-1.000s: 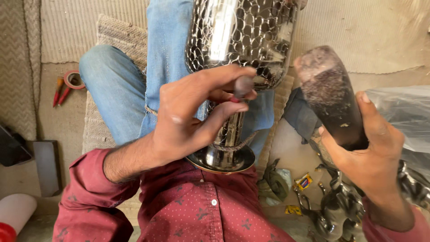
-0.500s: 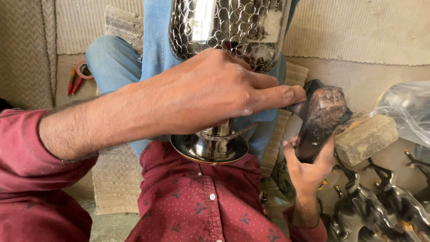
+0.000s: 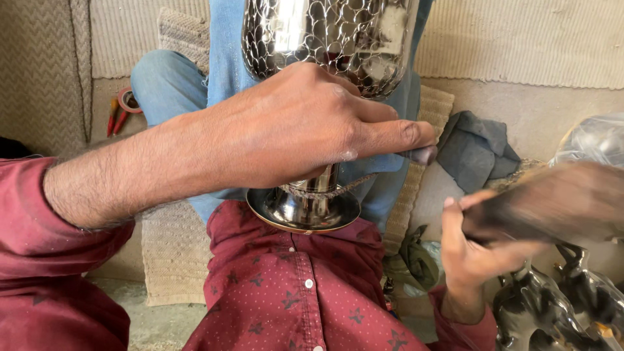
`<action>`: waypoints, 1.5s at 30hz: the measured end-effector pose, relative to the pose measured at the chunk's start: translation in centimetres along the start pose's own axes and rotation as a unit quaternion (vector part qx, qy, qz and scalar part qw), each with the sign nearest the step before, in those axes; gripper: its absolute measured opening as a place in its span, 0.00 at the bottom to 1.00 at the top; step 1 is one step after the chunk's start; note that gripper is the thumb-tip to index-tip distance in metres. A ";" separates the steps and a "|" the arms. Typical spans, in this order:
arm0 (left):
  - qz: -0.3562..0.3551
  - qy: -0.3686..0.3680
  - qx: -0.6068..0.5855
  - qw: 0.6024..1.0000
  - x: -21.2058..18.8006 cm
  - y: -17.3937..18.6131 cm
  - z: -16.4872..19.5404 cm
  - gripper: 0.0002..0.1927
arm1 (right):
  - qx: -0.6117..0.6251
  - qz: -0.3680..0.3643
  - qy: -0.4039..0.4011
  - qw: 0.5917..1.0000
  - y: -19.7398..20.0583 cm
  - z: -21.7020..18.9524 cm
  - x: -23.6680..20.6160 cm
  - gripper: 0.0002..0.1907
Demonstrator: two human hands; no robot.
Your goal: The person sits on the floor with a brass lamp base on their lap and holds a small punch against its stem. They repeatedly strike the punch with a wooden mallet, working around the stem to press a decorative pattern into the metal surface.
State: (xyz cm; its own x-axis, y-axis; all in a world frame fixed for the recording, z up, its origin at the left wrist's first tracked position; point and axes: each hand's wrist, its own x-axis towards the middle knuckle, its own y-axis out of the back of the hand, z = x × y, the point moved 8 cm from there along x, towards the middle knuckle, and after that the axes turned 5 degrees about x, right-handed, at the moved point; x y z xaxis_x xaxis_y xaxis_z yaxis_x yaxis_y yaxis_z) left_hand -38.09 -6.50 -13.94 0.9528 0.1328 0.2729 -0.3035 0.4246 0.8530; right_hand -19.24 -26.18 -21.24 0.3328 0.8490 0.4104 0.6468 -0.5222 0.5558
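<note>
fingers (image 3: 390, 133) of the left hand (image 3: 292, 130) lie close together and stretched flat across the narrow waist of a tall silver vessel (image 3: 325, 39), the fingertips pressing a small grey scrap (image 3: 421, 154) against the metal; whether the thumb closes round the far side cannot be told from here. the vessel's hammered, scale-patterned body rises above the knuckles and out of the top of the view, while its round polished foot (image 3: 303, 209) rests against the person's chest, on a dark red shirt (image 3: 292, 286) dotted with small stars. lower right, the right hand (image 3: 474, 253) is wrapped round the end of a dark, brown-and-black block-like tool (image 3: 552, 205), thumb up along its near side; the tool is smeared by motion blur and its exact shape cannot be made out. it sits well apart from the vessel, to the right of it. behind the vessel a knee in blue jeans (image 3: 175, 81) is drawn up. a crumpled grey cloth (image 3: 478, 146) lies on the floor just right of the left fingertips, and a clear plastic bag (image 3: 595, 140) sits at the right edge. shiny cast metal parts (image 3: 552, 309) crowd the lower right corner beneath the tool. far left, red-handled pliers (image 3: 117, 117) lie on the floor beside a woven mat (image 3: 172, 257)
</note>
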 end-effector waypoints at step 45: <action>0.380 0.385 -0.285 0.791 -9.2 -3.8 0.6 0.25 | -0.108 -0.257 0.181 0.943 -1.6 -0.6 11.8 0.46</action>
State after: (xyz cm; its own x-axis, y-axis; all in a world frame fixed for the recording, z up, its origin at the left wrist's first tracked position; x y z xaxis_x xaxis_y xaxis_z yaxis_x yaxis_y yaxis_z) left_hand -45.72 -9.92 -19.45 0.2810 0.9570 0.0722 -0.9484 0.2653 0.1738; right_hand -16.75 -15.39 -16.88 -0.2684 0.9315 0.2454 0.4912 -0.0868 0.8667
